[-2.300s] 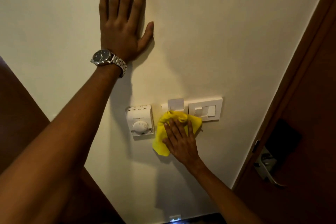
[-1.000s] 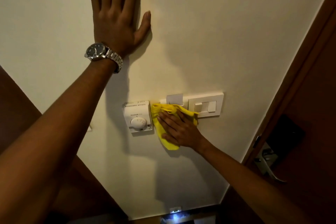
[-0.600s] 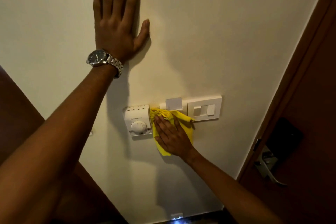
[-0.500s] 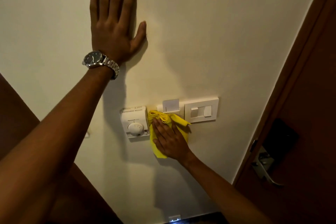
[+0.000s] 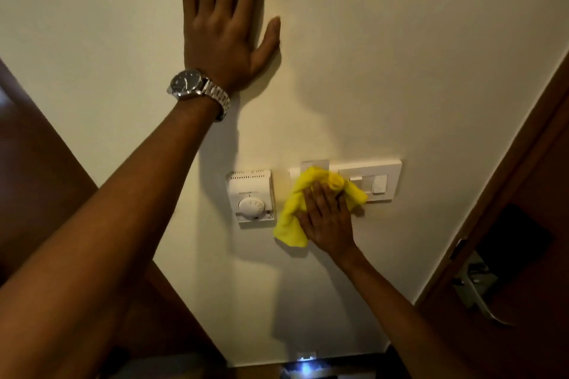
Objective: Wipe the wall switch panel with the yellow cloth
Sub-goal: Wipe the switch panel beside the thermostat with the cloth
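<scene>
A white switch panel (image 5: 377,180) is fixed to the cream wall, its left part hidden under the yellow cloth (image 5: 292,215). My right hand (image 5: 328,218) lies flat on the cloth and presses it against the panel's left half and the wall just below. The cloth's lower corner hangs down to the left of the hand. My left hand (image 5: 224,28), with a metal wristwatch, rests flat and spread on the wall high above, holding nothing.
A white thermostat with a round dial (image 5: 251,195) sits on the wall just left of the cloth. A dark wooden door with a metal lever handle (image 5: 480,292) stands at the right. Brown wood panelling (image 5: 34,163) fills the lower left.
My right hand has slid the cloth to the right, off the gap beside the thermostat and further over the switch panel. The left hand stays planted on the wall.
</scene>
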A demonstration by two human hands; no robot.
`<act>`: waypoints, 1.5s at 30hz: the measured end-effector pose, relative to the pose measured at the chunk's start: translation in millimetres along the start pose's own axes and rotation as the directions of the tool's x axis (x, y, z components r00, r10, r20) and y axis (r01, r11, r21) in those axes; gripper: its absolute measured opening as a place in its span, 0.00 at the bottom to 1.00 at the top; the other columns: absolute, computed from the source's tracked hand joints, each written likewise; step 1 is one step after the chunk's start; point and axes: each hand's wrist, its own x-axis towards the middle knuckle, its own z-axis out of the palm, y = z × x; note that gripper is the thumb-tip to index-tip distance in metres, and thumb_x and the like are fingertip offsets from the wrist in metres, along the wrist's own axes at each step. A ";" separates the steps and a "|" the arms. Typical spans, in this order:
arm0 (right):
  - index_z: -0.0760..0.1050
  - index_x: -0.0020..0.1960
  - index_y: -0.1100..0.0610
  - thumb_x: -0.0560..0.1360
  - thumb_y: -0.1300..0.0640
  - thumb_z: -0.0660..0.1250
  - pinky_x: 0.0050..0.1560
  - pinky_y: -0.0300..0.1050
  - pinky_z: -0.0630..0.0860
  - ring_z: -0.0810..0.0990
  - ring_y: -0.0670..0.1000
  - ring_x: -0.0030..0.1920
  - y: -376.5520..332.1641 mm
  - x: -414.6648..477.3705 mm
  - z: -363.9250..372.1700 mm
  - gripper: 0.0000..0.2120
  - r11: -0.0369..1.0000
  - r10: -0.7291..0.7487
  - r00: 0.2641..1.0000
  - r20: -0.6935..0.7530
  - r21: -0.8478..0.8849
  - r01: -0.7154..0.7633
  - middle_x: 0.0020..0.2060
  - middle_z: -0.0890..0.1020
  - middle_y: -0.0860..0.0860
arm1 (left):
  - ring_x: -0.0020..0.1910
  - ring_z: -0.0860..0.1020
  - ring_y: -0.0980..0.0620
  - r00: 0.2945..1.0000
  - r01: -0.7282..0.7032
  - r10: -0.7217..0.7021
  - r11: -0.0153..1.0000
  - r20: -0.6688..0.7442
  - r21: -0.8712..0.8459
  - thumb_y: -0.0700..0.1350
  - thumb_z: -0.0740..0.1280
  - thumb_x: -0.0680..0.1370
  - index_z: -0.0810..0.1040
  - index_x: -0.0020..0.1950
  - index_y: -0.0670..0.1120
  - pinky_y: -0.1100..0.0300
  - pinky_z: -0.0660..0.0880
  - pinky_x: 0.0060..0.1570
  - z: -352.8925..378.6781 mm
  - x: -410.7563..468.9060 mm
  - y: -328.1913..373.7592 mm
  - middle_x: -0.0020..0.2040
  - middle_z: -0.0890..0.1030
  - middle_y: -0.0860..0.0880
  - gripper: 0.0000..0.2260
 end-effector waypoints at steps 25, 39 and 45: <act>0.57 0.76 0.73 0.83 0.46 0.56 0.78 0.63 0.57 0.48 0.61 0.80 -64.1 21.3 -12.9 0.34 0.759 0.628 0.775 0.073 0.164 -0.630 0.77 0.58 0.68 | 0.77 0.70 0.37 1.000 0.005 -0.005 1.000 -0.029 0.004 0.62 0.58 0.84 0.69 0.79 0.44 0.38 0.65 0.76 4.3 -4.0 -0.5 0.77 0.72 0.40 0.30; 0.57 0.75 0.75 0.84 0.49 0.52 0.77 0.65 0.57 0.53 0.67 0.78 -73.9 12.9 -6.1 0.31 0.729 0.658 0.748 0.092 0.171 -0.662 0.76 0.56 0.68 | 0.74 0.74 0.38 1.000 0.012 -0.012 1.000 -0.014 -0.012 0.62 0.59 0.85 0.72 0.77 0.44 0.38 0.70 0.74 -5.1 0.9 1.4 0.74 0.75 0.40 0.28; 0.55 0.75 0.75 0.81 0.54 0.57 0.81 0.53 0.43 0.47 0.63 0.81 -71.1 13.2 -4.8 0.32 0.759 0.630 0.774 0.057 0.169 -0.629 0.76 0.56 0.69 | 0.73 0.75 0.38 1.000 0.005 -0.006 1.000 -0.028 -0.019 0.61 0.61 0.84 0.74 0.76 0.44 0.38 0.70 0.73 -9.1 2.3 0.6 0.73 0.76 0.40 0.28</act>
